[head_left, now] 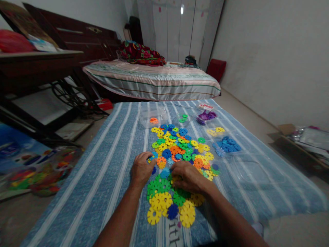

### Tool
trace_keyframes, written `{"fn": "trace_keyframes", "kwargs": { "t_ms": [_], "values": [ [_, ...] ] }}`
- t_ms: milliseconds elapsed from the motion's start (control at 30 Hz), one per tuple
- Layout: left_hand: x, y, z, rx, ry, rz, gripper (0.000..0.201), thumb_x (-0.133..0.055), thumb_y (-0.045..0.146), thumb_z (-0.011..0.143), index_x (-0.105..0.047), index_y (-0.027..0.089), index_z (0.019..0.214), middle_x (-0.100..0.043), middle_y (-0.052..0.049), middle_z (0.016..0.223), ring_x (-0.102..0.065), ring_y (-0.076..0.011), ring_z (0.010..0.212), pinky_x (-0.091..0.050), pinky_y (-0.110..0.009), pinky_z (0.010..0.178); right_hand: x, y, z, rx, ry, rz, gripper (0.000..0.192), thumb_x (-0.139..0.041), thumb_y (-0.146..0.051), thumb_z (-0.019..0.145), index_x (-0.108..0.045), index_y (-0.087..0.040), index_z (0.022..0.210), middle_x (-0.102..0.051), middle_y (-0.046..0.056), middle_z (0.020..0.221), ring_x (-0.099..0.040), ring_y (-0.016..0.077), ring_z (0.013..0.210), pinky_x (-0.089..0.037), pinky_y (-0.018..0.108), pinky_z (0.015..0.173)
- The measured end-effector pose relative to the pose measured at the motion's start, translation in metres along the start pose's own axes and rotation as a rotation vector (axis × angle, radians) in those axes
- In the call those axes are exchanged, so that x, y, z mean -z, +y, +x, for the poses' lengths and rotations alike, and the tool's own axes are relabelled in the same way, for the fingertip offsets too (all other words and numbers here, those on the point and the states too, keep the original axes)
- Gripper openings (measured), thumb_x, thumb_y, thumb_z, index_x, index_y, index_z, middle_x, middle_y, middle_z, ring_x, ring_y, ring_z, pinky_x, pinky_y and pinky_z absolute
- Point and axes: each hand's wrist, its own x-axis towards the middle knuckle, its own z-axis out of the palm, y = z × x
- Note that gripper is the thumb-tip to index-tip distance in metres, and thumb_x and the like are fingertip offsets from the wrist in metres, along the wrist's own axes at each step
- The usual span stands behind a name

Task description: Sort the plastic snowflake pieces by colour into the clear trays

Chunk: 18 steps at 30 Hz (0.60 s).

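A heap of flat plastic snowflake discs (180, 147) in yellow, green, blue and orange lies spread on a blue-and-white striped cloth (108, 171). My left hand (141, 168) rests at the heap's left edge, fingers curled around a light blue disc (153, 156). My right hand (187, 176) lies palm down on the discs in the near middle, fingers bent over a yellow one; what it grips is hidden. More yellow, green and dark blue discs (167, 202) lie nearest me.
Clear trays at the far side hold sorted discs: orange (153, 120), green (183, 118), purple (207, 116), yellow (216, 131), blue (227, 144). An empty clear tray (253, 171) sits right. A bed (154, 80) stands beyond; a table (38, 61) and clutter are left.
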Motion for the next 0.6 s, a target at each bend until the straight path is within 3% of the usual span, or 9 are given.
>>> {"fn": "trace_keyframes", "kwargs": {
  "t_ms": [200, 333, 500, 600],
  "values": [
    [-0.001, -0.001, 0.000, -0.001, 0.010, 0.004, 0.017, -0.060, 0.035, 0.073, -0.067, 0.024, 0.084, -0.073, -0.006, 0.101, -0.065, -0.0253, 0.102, -0.049, -0.038, 0.097, 0.002, -0.004, -0.003, -0.076, 0.086, 0.179, 0.014, -0.073, -0.014, 0.074, -0.062, -0.019, 0.068, -0.068, -0.001, 0.082, -0.063, 0.0148, 0.080, -0.046, 0.026, 0.076],
    [-0.001, -0.002, 0.001, -0.012, 0.014, 0.001, 0.017, -0.060, 0.036, 0.073, -0.067, 0.024, 0.082, -0.073, -0.005, 0.100, -0.065, -0.0253, 0.101, -0.050, -0.037, 0.095, 0.018, 0.005, -0.005, -0.180, 0.204, 0.271, 0.011, -0.067, -0.017, 0.080, -0.063, -0.020, 0.070, -0.067, -0.002, 0.076, -0.063, 0.0135, 0.073, -0.045, 0.023, 0.067],
    [0.000, -0.003, 0.002, -0.019, 0.000, -0.009, 0.019, -0.059, 0.038, 0.074, -0.067, 0.024, 0.082, -0.073, -0.006, 0.100, -0.065, -0.0256, 0.100, -0.050, -0.038, 0.095, 0.072, 0.057, -0.001, -0.318, 0.586, -0.091, 0.008, -0.063, -0.026, 0.082, -0.065, -0.021, 0.076, -0.068, 0.002, 0.075, -0.062, 0.0178, 0.070, -0.045, 0.028, 0.068],
    [0.000, -0.003, 0.002, -0.026, 0.003, -0.012, 0.018, -0.059, 0.038, 0.073, -0.067, 0.024, 0.082, -0.073, -0.006, 0.099, -0.065, -0.0257, 0.099, -0.050, -0.038, 0.094, 0.109, 0.092, 0.002, -0.423, 0.834, -0.396, 0.008, -0.058, -0.022, 0.081, -0.065, -0.020, 0.078, -0.068, 0.008, 0.081, -0.061, 0.0230, 0.078, -0.045, 0.034, 0.074]
  ]
}}
